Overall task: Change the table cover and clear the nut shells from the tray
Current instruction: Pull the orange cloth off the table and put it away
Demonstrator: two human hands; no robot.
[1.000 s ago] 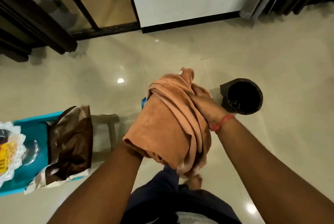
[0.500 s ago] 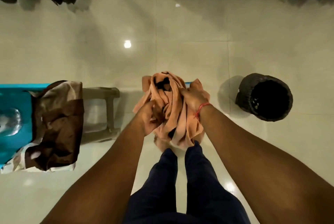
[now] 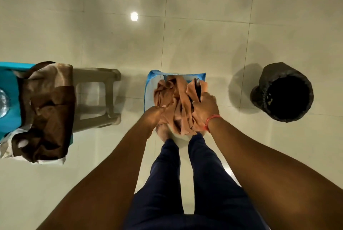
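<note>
A crumpled orange cloth (image 3: 172, 97) is bunched inside a blue-rimmed basket (image 3: 148, 88) on the floor just ahead of my feet. My left hand (image 3: 155, 114) presses on the cloth's near left side. My right hand (image 3: 204, 107), with a red thread on the wrist, grips the cloth's right side. A brown and cream cloth (image 3: 44, 112) lies draped over the end of the teal table (image 3: 9, 88) at the left.
A grey plastic stool (image 3: 98, 97) stands between the teal table and the basket. A black lined bin (image 3: 284, 94) stands on the floor at the right. A glass object (image 3: 2, 103) shows at the left edge of the table. Pale floor tiles stretch ahead.
My view has tilted down. Both hands have lowered the orange cloth from chest height into the blue-rimmed basket on the floor.
</note>
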